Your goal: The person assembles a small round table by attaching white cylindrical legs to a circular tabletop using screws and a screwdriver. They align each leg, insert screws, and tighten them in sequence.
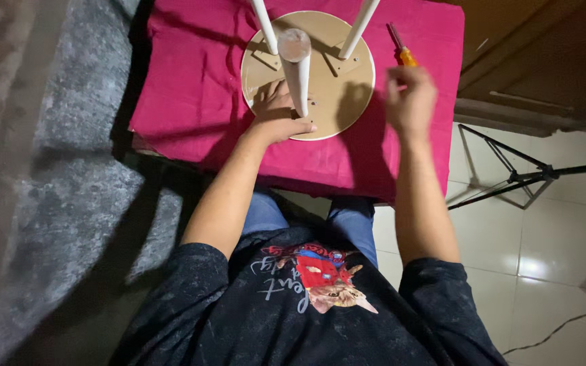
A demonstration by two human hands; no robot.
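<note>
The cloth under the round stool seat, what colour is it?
Bright pink cloth, seen from the head view.

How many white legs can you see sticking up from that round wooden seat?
3: one leg in front beside the left hand, one at the back left, one at the back right. None seems hidden.

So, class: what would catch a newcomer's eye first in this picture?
The bright pink cloth at top centre, with an upturned round stool on it, white legs pointing up. The left hand lies flat on the seat beside one leg; the right hand hovers near an orange-handled screwdriver.
</note>
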